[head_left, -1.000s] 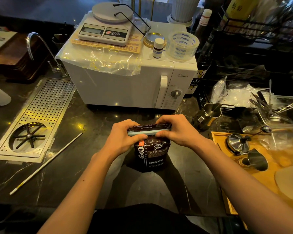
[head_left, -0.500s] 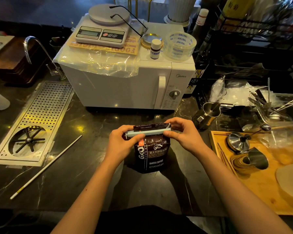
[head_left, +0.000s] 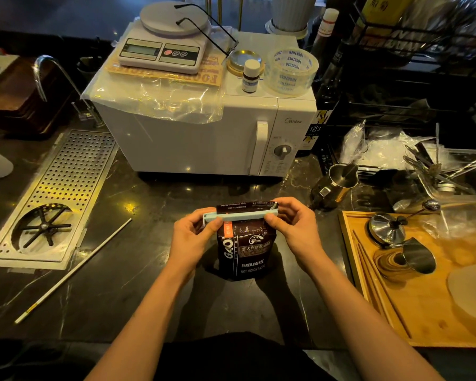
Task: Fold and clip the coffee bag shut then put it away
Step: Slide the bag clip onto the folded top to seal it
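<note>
The coffee bag stands upright on the dark table, just in front of the white microwave and near its door handle side. Its top is folded over, and a pale blue clip lies across the fold, running side to side. A strip of the folded top shows above the clip.

The left hand pinches the clip's left end between thumb and fingers, and the right hand pinches its right end the same way, thumb in front and fingers curled behind the bag. Both forearms reach in from the near edge of the table.

On top of the microwave sit a kitchen scale, a pair of glasses resting partly on the scale, a small bottle and a roll of clear tape. Left of the microwave a perforated metal drain tray is set into the table, with a long white stick lying beside it. Right of the microwave stands a steel pitcher, and further right a wooden tray holds metal tools.
</note>
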`<state>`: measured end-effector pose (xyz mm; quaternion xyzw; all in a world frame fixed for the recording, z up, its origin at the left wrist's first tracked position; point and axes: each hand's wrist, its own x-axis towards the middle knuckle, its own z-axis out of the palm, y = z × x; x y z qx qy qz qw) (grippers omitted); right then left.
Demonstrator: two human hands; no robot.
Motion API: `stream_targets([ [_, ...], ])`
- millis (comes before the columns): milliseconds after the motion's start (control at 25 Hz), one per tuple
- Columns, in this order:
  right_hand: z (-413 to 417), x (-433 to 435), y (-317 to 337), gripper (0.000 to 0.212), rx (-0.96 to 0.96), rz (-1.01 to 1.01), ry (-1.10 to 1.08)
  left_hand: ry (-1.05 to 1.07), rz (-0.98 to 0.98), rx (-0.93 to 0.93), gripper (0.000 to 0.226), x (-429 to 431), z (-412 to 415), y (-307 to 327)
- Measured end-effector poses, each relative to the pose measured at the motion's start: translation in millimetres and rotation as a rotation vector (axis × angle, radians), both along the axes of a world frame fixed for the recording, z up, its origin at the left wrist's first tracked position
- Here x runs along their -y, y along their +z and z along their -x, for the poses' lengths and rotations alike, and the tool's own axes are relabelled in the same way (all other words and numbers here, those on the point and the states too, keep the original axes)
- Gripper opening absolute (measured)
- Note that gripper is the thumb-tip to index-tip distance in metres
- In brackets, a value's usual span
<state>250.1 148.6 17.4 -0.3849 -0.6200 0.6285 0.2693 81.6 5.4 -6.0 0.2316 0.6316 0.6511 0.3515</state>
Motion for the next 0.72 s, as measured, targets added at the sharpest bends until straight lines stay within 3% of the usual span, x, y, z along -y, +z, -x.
stream_targets([
  [320,7.2,11.5,-1.4,0.022,-0.015,-0.020,-0.083,-0.048,0.023,-0.089,0.019,3.0,2.1,4.0],
  [480,1.0,13.5,2.1,0.021,0.024,-0.056,-0.056,-0.087,0.041,-0.191,0.027,7.6,2.0,14.6],
  [560,-3.5,13.8,6.2,0.025,0.035,-0.092,-0.014,-0.087,0.036,-0.293,0.032,6.3,3.5,25.0],
  [720,-6.9,13.5,16.9,0.019,0.110,-0.267,0.123,-0.084,0.050,-0.559,0.010,-7.2,0.8,43.1],
])
